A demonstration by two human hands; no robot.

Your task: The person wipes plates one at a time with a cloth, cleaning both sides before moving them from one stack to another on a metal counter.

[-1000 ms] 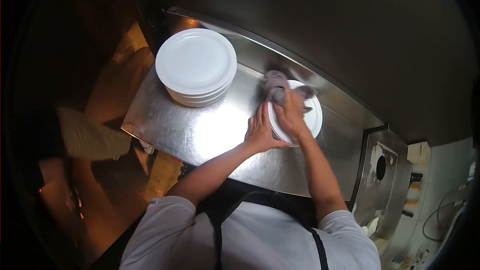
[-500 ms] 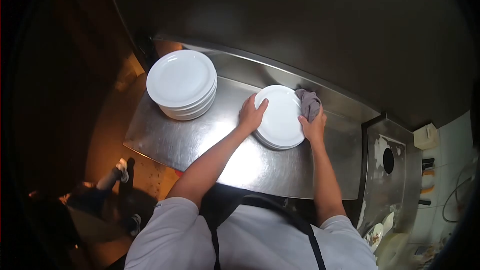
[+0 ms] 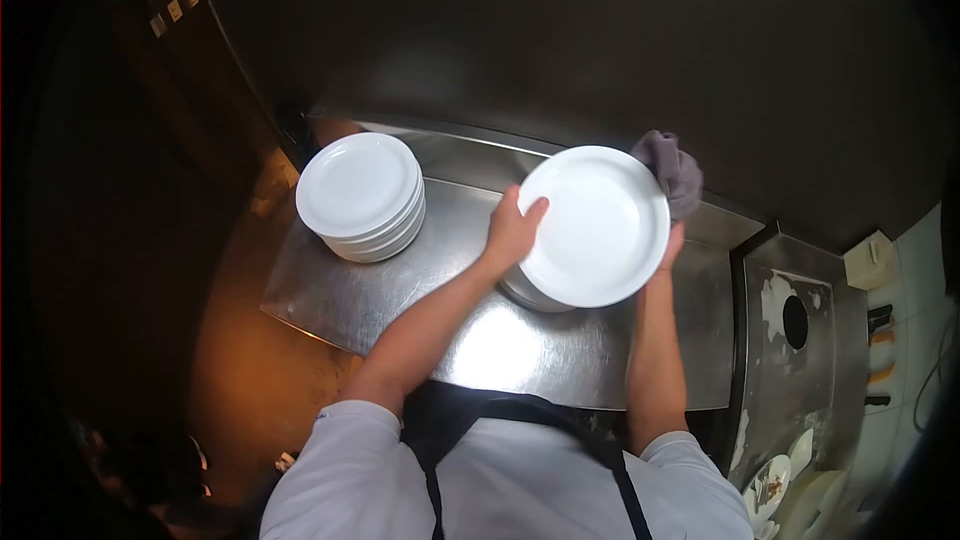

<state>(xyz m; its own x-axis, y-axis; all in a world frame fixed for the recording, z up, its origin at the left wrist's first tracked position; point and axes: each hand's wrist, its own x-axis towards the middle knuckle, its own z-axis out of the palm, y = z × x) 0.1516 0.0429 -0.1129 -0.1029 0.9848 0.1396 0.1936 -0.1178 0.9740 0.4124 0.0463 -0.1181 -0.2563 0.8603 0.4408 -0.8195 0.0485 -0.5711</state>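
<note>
A round white plate is lifted above a short stack of plates, which it mostly covers. My left hand grips its left rim, thumb on the upper face and fingers out of sight beneath. At the right rim is my right hand, partly hidden behind the plate. A crumpled grey-purple cloth sticks out beyond the rim just above that hand, which appears to hold it. To the left stands a taller stack of white plates, apart from both hands.
A stainless steel counter carries both stacks, with a raised ledge and dark wall behind. On the right is a metal surface with a round dark hole. Near it are a used plate, knives on a tiled wall and a white box.
The top plate has come up off the near stack, between my hands, and tilted. The cloth has moved up and right with my right hand. The view has shifted slightly.
</note>
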